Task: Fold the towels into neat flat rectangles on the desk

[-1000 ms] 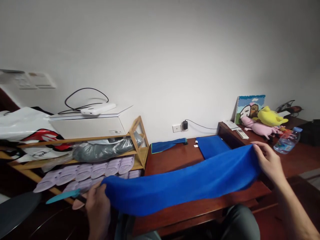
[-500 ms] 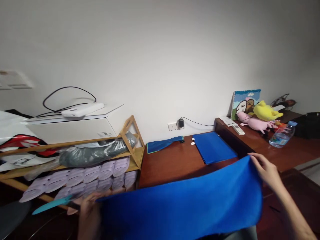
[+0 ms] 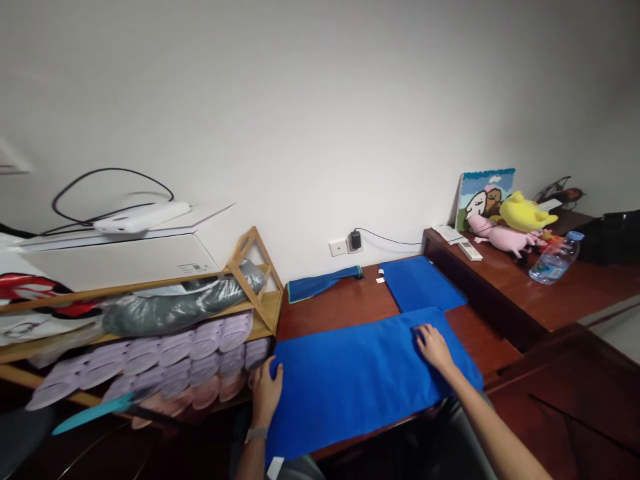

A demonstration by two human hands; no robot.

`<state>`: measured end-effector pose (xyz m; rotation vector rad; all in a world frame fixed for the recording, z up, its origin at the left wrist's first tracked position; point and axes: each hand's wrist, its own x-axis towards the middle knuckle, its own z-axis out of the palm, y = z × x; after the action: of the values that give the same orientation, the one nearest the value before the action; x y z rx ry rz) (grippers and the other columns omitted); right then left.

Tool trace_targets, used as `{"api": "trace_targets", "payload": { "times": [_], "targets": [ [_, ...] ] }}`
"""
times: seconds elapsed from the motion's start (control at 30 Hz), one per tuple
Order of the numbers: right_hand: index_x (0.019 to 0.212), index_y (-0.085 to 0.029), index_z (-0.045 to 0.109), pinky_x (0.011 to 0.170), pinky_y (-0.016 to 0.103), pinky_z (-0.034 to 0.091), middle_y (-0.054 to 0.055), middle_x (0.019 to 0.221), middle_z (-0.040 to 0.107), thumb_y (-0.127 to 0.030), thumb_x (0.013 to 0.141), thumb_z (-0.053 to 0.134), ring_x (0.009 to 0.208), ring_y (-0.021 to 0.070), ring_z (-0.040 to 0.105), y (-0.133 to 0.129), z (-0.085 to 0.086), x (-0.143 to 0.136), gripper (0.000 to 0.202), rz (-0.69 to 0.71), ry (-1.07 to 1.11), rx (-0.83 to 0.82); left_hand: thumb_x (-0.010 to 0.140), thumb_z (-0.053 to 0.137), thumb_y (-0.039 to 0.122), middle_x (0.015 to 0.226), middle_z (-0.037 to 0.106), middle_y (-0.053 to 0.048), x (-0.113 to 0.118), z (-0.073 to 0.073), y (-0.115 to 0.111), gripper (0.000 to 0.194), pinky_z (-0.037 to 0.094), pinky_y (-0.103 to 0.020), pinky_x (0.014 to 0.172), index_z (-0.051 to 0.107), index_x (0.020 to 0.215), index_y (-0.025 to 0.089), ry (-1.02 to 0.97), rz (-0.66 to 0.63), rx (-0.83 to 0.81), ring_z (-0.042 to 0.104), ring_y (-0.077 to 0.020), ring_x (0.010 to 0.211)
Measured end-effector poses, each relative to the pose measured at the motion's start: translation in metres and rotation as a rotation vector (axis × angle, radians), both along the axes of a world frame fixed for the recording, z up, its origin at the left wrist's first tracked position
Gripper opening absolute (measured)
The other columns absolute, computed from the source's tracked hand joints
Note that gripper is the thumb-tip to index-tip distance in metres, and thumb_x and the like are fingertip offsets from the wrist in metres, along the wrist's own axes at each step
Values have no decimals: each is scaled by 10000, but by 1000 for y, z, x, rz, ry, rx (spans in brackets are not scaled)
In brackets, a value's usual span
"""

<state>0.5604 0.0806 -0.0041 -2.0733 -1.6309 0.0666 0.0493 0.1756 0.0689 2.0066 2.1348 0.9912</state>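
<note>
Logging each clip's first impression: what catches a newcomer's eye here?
A bright blue towel spread flat on the dark wooden desk, with the left hand at its left edge and the right hand pressing its right part. Beyond, a folded blue towel and plush toys at right.

Nothing here can be read. The white box (image 3: 120, 257) on the shelf's top carries a small dark label near its right edge, too blurred to make out; the bottle (image 3: 554, 259) label is likewise illegible.
</note>
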Motion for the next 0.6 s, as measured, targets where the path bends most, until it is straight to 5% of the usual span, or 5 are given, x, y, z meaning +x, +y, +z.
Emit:
{"api": "trace_targets", "payload": {
  "times": [0.07, 0.17, 0.4, 0.6],
  "targets": [
    [1269, -246, 778, 1071, 490, 579, 162, 1362, 762, -286, 1036, 453, 1249, 346, 716, -14, -25, -9, 402, 7, 9, 24, 832, 559, 381, 971, 807, -59, -9, -12, -11, 175, 624, -431, 1029, 701, 884, 294, -74, -35, -31, 777, -320, 1105],
    [1308, -245, 772, 1133, 545, 567, 177, 1418, 749, -330, 1048, 428, 1332, 363, 694, -25, -41, -13, 439, 6, 32, 75, 821, 536, 440, 947, 777, -46, -24, -27, -28, 242, 625, -506, 1067, 748, 849, 327, -154, -25, -72, 781, -356, 1085],
    [1298, -267, 787, 1154, 559, 571, 160, 1419, 758, -344, 1033, 446, 1335, 355, 705, -25, -36, -7, 439, 27, 77, 64, 795, 492, 519, 844, 765, 11, -39, -29, -58, 274, 663, -581, 1009, 739, 792, 399, -268, 100, -178, 817, -380, 1017],
    [1222, -266, 820, 1166, 528, 574, 149, 1391, 768, -342, 1023, 465, 1314, 332, 717, -25, -30, -3, 414, 78, 157, 67, 830, 493, 483, 1056, 824, -25, -31, -27, -58, 309, 586, -647, 1130, 775, 902, 380, -83, 94, -98, 768, -422, 1206]
  ]
}}
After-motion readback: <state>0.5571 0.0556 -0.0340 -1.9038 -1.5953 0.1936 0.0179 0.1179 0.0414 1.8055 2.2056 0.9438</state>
